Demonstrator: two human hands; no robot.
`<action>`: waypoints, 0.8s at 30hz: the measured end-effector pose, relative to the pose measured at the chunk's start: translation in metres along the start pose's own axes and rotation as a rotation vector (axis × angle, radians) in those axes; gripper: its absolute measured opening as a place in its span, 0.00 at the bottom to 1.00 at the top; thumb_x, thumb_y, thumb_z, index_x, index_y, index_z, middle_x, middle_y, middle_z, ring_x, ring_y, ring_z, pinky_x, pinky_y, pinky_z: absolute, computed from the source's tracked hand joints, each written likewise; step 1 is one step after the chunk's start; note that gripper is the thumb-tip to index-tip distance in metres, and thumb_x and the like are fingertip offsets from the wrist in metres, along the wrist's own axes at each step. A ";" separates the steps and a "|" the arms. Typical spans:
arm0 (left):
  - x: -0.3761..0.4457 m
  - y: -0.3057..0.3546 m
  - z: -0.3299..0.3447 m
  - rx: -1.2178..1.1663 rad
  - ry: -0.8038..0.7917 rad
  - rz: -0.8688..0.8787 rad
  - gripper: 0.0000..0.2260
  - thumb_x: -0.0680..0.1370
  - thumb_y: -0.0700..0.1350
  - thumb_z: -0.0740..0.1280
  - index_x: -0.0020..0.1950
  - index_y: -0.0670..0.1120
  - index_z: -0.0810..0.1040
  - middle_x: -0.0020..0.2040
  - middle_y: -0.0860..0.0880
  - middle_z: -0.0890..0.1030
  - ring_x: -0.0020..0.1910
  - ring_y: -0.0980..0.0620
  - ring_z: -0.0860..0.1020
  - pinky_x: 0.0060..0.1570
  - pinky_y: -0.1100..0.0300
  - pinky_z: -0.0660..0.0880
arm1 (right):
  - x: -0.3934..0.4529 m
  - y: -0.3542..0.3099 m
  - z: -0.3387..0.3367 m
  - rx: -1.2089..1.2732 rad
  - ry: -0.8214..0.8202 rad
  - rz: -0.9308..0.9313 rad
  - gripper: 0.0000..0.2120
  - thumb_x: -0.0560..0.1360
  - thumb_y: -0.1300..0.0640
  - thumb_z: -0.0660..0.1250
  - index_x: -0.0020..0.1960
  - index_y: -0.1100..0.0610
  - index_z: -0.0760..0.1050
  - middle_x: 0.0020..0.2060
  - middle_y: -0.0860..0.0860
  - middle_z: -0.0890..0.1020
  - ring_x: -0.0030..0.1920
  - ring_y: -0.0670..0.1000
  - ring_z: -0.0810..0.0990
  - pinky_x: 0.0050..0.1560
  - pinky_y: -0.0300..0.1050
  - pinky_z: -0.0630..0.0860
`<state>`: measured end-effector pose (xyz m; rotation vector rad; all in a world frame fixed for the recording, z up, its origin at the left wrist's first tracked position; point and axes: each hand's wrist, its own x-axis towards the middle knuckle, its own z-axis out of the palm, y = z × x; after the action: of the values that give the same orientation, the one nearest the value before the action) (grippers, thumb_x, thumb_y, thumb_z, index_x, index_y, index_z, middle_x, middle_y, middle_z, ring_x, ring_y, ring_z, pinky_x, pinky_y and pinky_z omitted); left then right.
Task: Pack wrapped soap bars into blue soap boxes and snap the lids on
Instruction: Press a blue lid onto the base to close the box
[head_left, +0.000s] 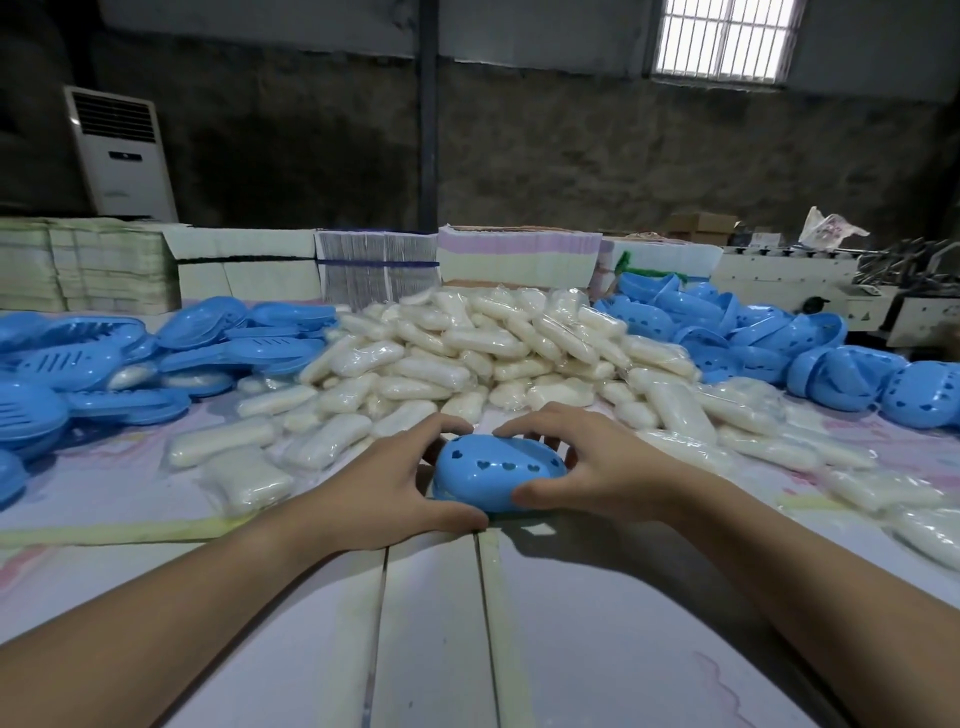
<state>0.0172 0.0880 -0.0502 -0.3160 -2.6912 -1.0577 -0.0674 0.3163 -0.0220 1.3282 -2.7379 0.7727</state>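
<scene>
Left hand (384, 488) and right hand (597, 467) curl their fingers around 1 blue soap box (496, 470); no readable writing.

Two bare forearms entering from the near edge, no sleeves in view, no watch, rings or gloves, left hand (387, 486) and right hand (592, 470) both uncovered, short plain fingernails, slim wrists
</scene>
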 end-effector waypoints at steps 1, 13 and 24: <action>0.000 0.000 0.000 -0.008 -0.006 -0.003 0.32 0.63 0.61 0.79 0.64 0.65 0.70 0.52 0.66 0.79 0.48 0.67 0.77 0.44 0.75 0.71 | 0.000 -0.001 0.000 -0.010 -0.002 -0.001 0.28 0.64 0.34 0.67 0.64 0.34 0.71 0.53 0.37 0.73 0.54 0.36 0.71 0.46 0.33 0.67; 0.004 -0.004 -0.001 -0.059 -0.029 -0.009 0.34 0.58 0.65 0.78 0.63 0.66 0.73 0.54 0.66 0.80 0.51 0.63 0.79 0.47 0.70 0.75 | 0.003 -0.003 0.001 -0.022 0.019 -0.017 0.25 0.62 0.33 0.66 0.59 0.31 0.70 0.53 0.39 0.73 0.54 0.41 0.72 0.53 0.40 0.72; 0.003 -0.006 -0.001 -0.032 -0.009 0.001 0.32 0.64 0.58 0.82 0.65 0.63 0.72 0.54 0.63 0.79 0.46 0.66 0.77 0.43 0.73 0.73 | 0.004 0.000 0.008 0.040 0.024 -0.011 0.26 0.61 0.32 0.64 0.59 0.30 0.71 0.53 0.37 0.72 0.54 0.41 0.73 0.56 0.45 0.74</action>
<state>0.0128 0.0835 -0.0518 -0.3282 -2.6836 -1.1031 -0.0686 0.3095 -0.0284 1.3305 -2.7089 0.8418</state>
